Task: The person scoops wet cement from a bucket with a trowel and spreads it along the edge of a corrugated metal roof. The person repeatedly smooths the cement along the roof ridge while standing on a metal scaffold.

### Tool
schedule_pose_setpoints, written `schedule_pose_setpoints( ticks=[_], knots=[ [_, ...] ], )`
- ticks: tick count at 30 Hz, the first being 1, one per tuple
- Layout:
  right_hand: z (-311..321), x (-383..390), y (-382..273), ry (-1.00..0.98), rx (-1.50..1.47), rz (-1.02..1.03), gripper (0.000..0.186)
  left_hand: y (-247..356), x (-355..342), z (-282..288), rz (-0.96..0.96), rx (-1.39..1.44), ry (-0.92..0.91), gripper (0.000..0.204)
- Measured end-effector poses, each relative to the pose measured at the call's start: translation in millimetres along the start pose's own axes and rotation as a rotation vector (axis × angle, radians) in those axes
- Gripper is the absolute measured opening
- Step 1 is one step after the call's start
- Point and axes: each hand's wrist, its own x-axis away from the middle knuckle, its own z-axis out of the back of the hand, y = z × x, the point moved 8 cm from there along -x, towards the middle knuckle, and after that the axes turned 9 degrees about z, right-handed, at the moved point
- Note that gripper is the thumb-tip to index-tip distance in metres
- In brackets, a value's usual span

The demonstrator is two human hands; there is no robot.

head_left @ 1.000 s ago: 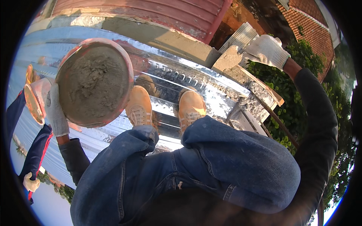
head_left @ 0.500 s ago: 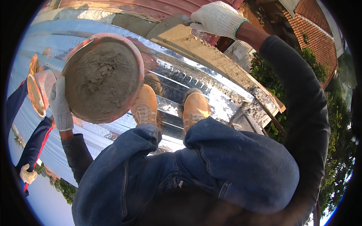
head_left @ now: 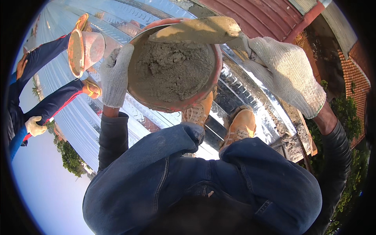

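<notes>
My gloved left hand (head_left: 116,78) grips the left rim of a round red bucket (head_left: 217,74) between my knees and the ledge. Wet grey mortar (head_left: 168,68) fills much of it, lumpy in the middle. My right hand (head_left: 284,70), also in a knitted white glove, is closed round the handle of a trowel. The trowel (head_left: 197,30) reaches leftward over the bucket's far rim, its blade smeared with mortar. The handle is mostly hidden by my fingers.
Shiny corrugated metal roofing (head_left: 113,129) lies under my tan shoes (head_left: 239,125). At the left a co-worker's legs (head_left: 51,100) and gloved hand (head_left: 35,126) show beside a second bucket (head_left: 94,49). A mortar-topped wall edge (head_left: 293,117) runs along the right, with trees (head_left: 346,117) beyond.
My right hand has come from the far wall top back to the bucket, bringing the trowel over its rim. The view has shifted, and the bucket appears further right.
</notes>
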Motion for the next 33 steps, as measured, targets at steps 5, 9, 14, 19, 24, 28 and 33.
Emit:
schedule_pose_setpoints(
  ticks=[5,9,14,19,24,28,33],
  knots=[
    [-36.8,-22.2,-30.3,-0.191,0.012,-0.041,0.033,5.3,11.4,-6.9,-0.089,-0.084,0.019,0.037],
    [-78.5,-29.6,-49.0,-0.368,-0.107,-0.127,0.031,16.3,24.6,-17.6,-0.097,-0.07,0.039,0.037],
    [-115.7,-13.0,-84.6,-0.524,-0.461,-0.262,0.036,27.7,39.8,-25.7,-0.119,-0.05,0.034,0.035],
    [-104.3,-2.3,-112.8,-0.541,-0.664,-0.271,0.035,27.6,43.2,-27.1,-0.146,-0.045,0.065,0.034],
    [-103.1,6.9,-116.2,-0.485,-0.917,-0.495,0.046,33.8,43.0,-36.4,-0.15,-0.07,0.055,0.038],
    [-107.5,13.2,-104.9,-0.394,-1.01,-0.483,0.049,36.8,34.4,-40.9,-0.151,-0.085,0.027,0.041],
    [-89.7,10.2,-87.3,-0.52,-1.007,-0.508,0.054,21.7,18.3,-22.5,-0.075,0.04,0.032,0.038]
  ],
)
